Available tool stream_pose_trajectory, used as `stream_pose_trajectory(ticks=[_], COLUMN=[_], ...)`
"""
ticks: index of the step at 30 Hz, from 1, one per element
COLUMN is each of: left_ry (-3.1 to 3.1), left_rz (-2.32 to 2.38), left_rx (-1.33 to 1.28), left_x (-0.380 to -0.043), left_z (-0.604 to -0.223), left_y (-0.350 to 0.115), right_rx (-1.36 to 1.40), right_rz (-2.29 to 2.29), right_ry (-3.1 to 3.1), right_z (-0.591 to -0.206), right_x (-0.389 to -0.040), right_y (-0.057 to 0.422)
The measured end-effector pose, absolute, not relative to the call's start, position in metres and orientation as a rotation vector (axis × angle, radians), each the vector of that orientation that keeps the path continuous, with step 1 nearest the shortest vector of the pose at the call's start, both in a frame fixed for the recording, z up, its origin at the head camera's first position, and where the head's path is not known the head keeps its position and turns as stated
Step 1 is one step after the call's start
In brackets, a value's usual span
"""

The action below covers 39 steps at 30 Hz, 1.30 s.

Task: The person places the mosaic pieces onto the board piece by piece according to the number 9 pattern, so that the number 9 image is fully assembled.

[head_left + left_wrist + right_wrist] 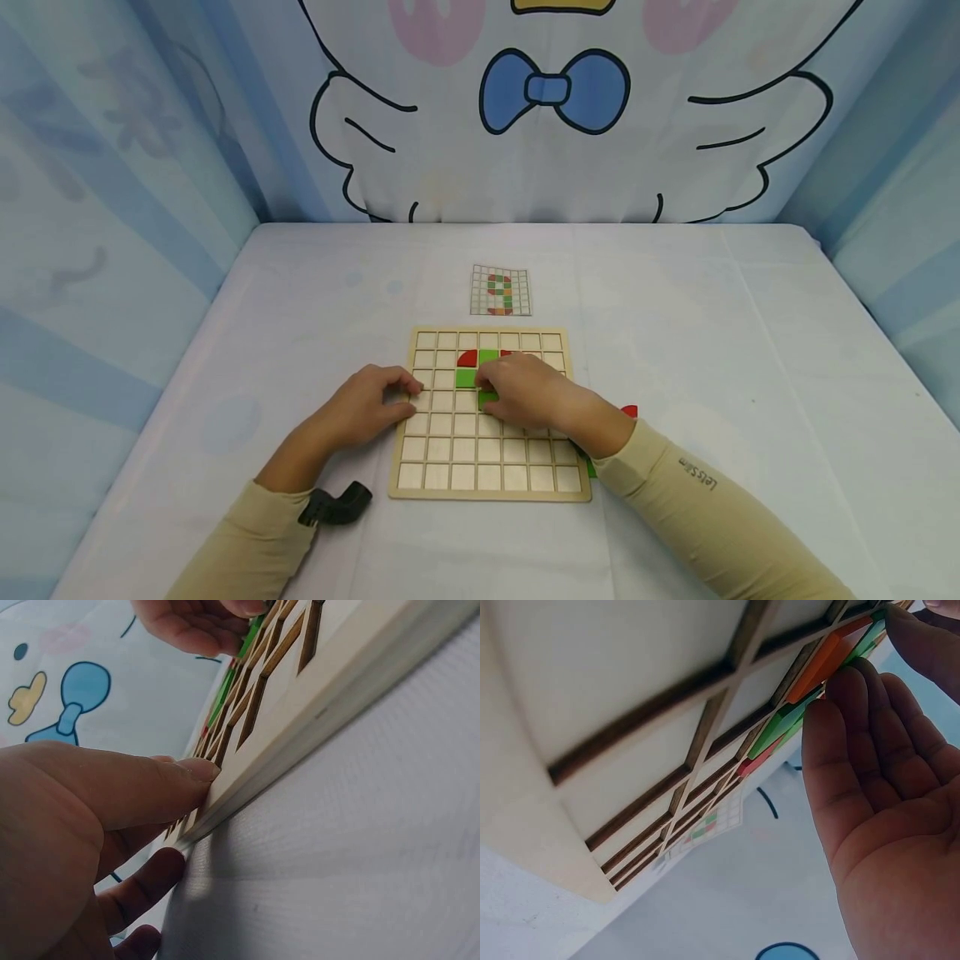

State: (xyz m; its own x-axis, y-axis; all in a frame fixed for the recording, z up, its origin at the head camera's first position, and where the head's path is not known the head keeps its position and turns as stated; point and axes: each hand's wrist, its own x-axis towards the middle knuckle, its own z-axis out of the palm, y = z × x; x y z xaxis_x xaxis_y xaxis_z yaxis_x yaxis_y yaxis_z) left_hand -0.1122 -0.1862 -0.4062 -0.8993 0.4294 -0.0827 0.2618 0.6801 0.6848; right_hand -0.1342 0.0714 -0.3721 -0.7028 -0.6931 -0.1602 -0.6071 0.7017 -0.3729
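A wooden grid board [490, 493] lies on the table. My left hand [367, 408] rests at its left edge, thumb [196, 769] and forefinger tips touching the rim. Over the upper middle cells, my right hand [528, 387] pinches a green square tile [487, 399] between thumb and fingers, right at a cell. Beside it, in the right wrist view, an orange tile [826, 664] sits in the grid, hidden under the hand from the head. A red quarter-round tile [467, 358] and green tiles [488, 355] fill cells above; another red tile [506, 352] is partly covered.
A small pattern card [501, 291] with a coloured grid lies behind the board. Loose red [630, 411] and green [592, 469] pieces peek out by the right forearm. A black strap piece [341, 504] sticks out from the left sleeve.
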Motion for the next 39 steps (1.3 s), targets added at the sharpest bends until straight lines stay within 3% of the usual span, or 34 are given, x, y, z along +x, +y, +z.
stream_pose_trajectory(ticks=[25,39], left_ry=[2.642,2.638], left_rz=[1.035,1.038], left_rx=[0.556,0.541], left_x=[-0.114,-0.112], left_z=[-0.406,-0.406], left_y=[-0.186,-0.186], right_rx=[-0.971,-0.903], right_rz=[-0.502,-0.591], right_ry=[2.614,2.660], right_z=[-0.369,-0.356], right_x=[-0.135,-0.137], right_y=[0.075,0.103])
